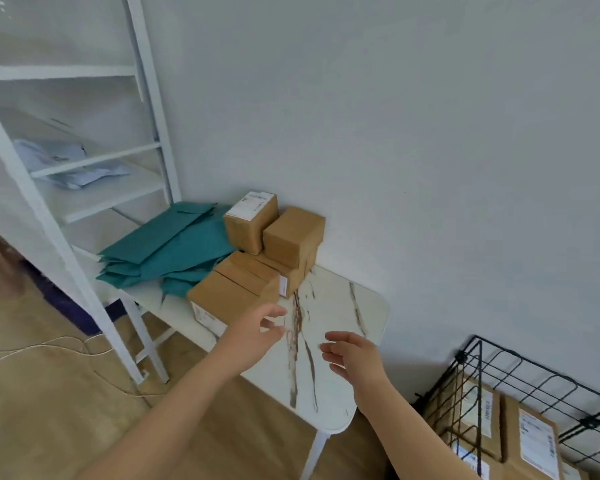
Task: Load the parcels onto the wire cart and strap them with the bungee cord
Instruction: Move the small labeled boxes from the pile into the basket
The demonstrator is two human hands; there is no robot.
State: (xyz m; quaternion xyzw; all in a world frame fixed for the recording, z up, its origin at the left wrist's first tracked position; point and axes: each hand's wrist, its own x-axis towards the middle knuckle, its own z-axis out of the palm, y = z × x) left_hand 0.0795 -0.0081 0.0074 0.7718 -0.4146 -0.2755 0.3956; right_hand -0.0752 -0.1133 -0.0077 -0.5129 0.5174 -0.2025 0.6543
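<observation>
Cardboard parcels [257,265] heaped at the wall end of a marble-patterned table [343,306], smaller ones on top of larger, beside a pile of teal mailer bags [167,247]; set back against the wall, probably so that nothing slides off the open edge. Left hand [253,332] and right hand [354,355] out over the bare tabletop, fingers apart and loosely curved, holding nothing, palms turned toward each other: placed, by the look of it, to take the nearest parcel [229,299] by two opposite faces. Left fingertips just in front of that parcel's near corner; contact not certain. Black wire cart [478,341] at lower right, near the table's end, within easy reach for transfers. Labelled parcels [534,434] already inside the cart, standing side by side. Loading judged partly done, with several parcels left on the table. No bungee cord in view. White shelving frame [146,98] at left, outside the work.
</observation>
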